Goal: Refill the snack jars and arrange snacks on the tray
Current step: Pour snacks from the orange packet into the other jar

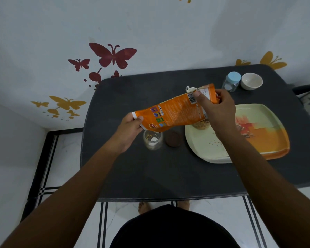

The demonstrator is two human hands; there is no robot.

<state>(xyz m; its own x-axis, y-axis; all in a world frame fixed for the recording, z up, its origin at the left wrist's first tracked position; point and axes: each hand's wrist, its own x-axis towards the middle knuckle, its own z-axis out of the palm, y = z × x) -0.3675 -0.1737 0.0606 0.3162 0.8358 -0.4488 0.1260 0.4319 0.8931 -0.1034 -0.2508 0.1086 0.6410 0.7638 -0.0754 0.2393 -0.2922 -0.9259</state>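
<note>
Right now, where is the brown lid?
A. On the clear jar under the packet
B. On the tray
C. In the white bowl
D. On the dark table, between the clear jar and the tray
D: the brown lid lies flat on the dark table, with the open clear jar to its left and the tray to its right.

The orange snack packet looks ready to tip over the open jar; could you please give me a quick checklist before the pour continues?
1. Orange packet held at both ends by left hand and right hand: ok.
2. Open jar under the packet's lower end: ok.
3. Jar upright on the table: ok.
4. Brown lid off, lying beside the jar: ok.
5. Packet mouth actually open: cannot tell.
6. Tray clean: not ok, crumbs on it.
</note>
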